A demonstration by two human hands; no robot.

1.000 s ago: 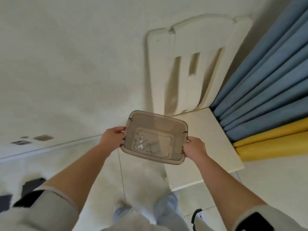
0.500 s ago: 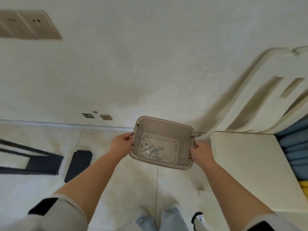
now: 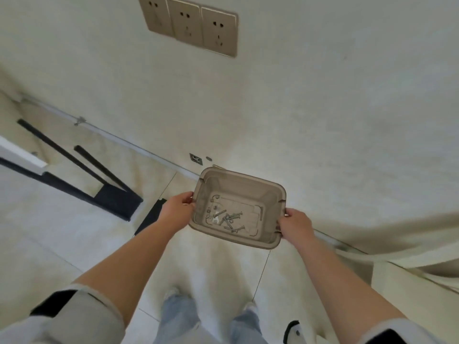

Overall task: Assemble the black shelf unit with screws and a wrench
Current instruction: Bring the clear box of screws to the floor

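Observation:
I hold a translucent brown plastic bin [image 3: 270, 192] in front of me above the floor. My left hand [image 3: 177, 208] grips its left rim and my right hand [image 3: 295, 224] grips its right rim. In the bottom of the bin lie several silver screws [image 3: 229, 218] and a small flat wrench [image 3: 215, 220]. Black shelf parts [image 3: 116, 198], long bars and a flat panel, lie on the tiled floor to the left. A smaller black piece [image 3: 150, 216] lies beside my left forearm.
A cream wall [image 3: 298, 108] stands straight ahead with three beige sockets [image 3: 191, 26] high up. A white chair seat edge [image 3: 409, 281] shows at the lower right. My feet [image 3: 208, 299] stand on pale floor tiles below the bin.
My view has swung left: the chair and curtains have slid out to the right and the black shelf parts have come further into view. Both hands still hold the bin.

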